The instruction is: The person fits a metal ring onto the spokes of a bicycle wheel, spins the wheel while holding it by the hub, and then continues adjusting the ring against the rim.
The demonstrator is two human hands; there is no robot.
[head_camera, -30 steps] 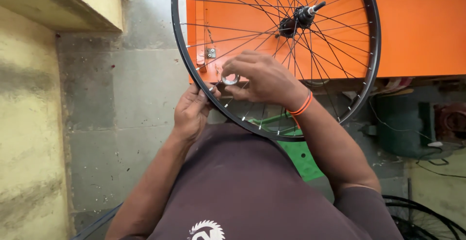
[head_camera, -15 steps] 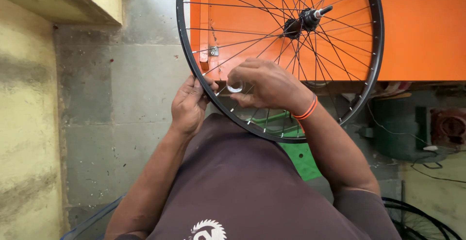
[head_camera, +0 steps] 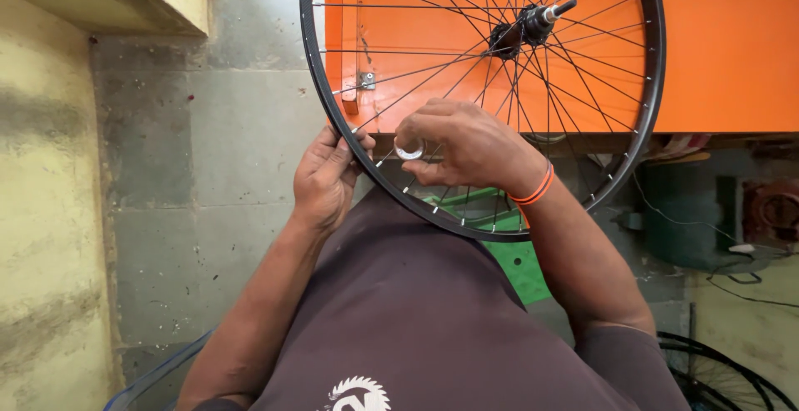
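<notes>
Orange panel (head_camera: 724,53) far behind black spoked bicycle wheel (head_camera: 487,103); left hand (head_camera: 329,180) clamped on rim, right hand (head_camera: 466,146) pinching small round spoke tool (head_camera: 409,150); green stand (head_camera: 516,257) beneath, partly hidden.

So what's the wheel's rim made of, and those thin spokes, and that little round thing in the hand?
The rim looks like metal with a matte black finish, though the coating hides which metal. The spokes look like thin dark wire with silvery ends at the rim. The round thing in the right hand gleams silvery, probably metal, but it's mostly hidden.
</notes>
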